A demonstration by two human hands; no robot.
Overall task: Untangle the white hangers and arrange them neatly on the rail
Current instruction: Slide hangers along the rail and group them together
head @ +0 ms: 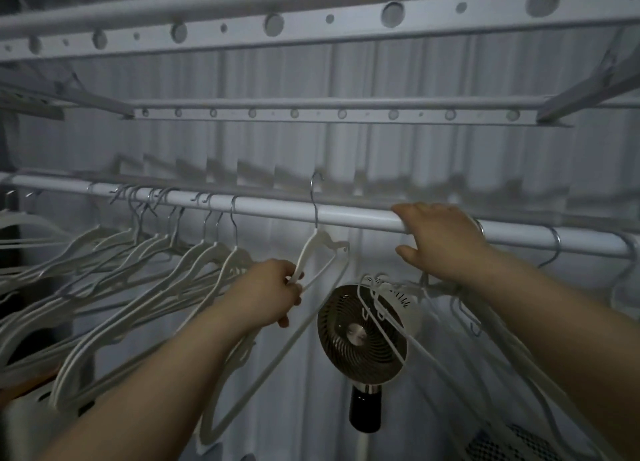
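- Step in hand: hanging one white hanger (313, 252) on the rail (346, 214), approx mid-rail; its metal hook sits up above/behind the bar, seemingly not yet seated.
- Left hand (273, 292) closed round that hanger's shoulder arm, fingers wrapped.
- Right hand (440, 239) draped over the rail, fingers curled on top, thumb below; looks like a steadying hold w/ no hanger in it.
- Sorted hangers (145, 252) hang in a row left of the held one, hooks on the rail, fairly even.
- Tangled bunch (433, 308) hangs below the right wrist, wires crossed; a few more hooks on the rail far right.
- Next, prob.: lower the hook onto the bar, slide it left to the row, then pick one out of the bunch w/o dragging the rest.
- Room: dim; pale curtain (381, 79) behind, perforated rack bars (311, 20) overhead, small round fan (362, 332) below the rail.
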